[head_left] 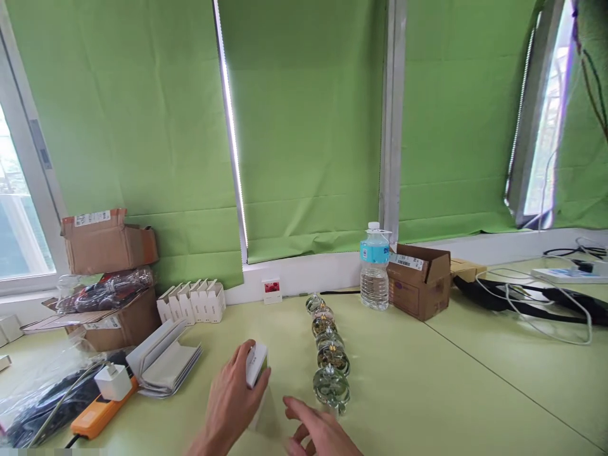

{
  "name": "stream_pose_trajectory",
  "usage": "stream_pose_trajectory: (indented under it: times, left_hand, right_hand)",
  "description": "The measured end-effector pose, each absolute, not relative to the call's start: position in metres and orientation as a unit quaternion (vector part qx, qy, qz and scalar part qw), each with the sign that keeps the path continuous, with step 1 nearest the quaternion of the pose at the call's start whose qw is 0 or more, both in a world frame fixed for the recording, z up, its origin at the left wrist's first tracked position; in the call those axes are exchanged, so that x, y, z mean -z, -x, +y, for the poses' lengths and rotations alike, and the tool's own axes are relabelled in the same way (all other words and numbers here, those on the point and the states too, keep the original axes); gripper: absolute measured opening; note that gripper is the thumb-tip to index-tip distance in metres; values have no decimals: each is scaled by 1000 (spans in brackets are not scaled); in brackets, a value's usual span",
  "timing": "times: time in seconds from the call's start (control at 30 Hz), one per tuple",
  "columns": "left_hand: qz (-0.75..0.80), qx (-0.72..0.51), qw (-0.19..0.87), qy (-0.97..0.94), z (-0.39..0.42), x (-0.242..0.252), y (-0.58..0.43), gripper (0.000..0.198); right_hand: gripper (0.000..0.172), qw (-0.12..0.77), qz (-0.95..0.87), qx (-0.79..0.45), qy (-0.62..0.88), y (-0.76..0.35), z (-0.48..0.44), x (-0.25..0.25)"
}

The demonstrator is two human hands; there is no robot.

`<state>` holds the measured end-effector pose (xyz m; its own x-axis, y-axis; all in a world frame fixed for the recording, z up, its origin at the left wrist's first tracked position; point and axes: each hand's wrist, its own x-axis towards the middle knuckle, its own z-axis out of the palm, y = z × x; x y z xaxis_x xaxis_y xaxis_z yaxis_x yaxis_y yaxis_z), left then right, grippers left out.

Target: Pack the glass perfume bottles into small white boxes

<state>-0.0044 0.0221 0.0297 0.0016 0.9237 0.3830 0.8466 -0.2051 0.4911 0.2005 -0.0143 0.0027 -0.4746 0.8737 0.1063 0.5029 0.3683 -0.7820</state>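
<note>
My left hand [235,386] grips a small white box [257,364] from above, with the thumb on its near right side and the fingers on its far left. The lower part of the box is partly covered by the hand. To the right, my right hand [320,430] hovers low over the table, its index finger stretched out and the others loosely bent, with nothing visible in it. Just beyond it runs a row of several clear, rounded glass ornaments [331,385], some with gold-coloured tops, leading away towards the wall.
Several white boxes [190,303] stand in a row at the back left, beside stacked cardboard boxes [107,244]. Folded white sheets [166,364] and an orange power strip [102,411] lie nearer. A water bottle [375,278] and open carton [418,282] stand behind; cables [546,304] lie right.
</note>
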Motion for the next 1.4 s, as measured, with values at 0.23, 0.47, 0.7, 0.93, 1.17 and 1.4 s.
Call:
stream_pose_trajectory:
  times: [0.23,0.47,0.7,0.93,1.17,1.4]
  left_hand:
    - [472,-385,435,-663,-23,-21,8,95]
    - [418,-368,423,-715,-26,-23,25,85]
    - [453,-329,233,-795,-18,10,24,78]
    - [483,-323,26,-813,-17,31,15,57]
    - [461,-318,-11,-828,-18,35,13,47]
    - [458,-287,17,-842,-19,41,8,51]
  right_hand:
    - [85,378,-647,-601,278,-176,-31,-18]
    - [82,364,-520,-700,328,-173,-35,-23]
    - [66,373,-508,-693,351,-173,-31,-12]
    - [43,368,-491,-667,423,-180,-25,-1]
    - [29,318,-510,-662,448,-183,-27,-10]
    - [28,290,-513,-643,490,-183,-24,-8]
